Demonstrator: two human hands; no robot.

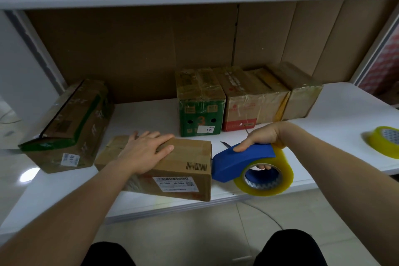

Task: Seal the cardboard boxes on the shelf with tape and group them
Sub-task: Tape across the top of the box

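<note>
Left hand (146, 151) presses flat, fingers straight, on the brown barcoded box (172, 170) at the shelf (345, 114) front edge. Right hand (261, 138) grips the blue tape dispenser (239, 162), whose nose touches the box's right end.

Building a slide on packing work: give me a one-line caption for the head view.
Left hand steadies a cardboard box while the right hand holds a blue tape dispenser at its edge.
</note>
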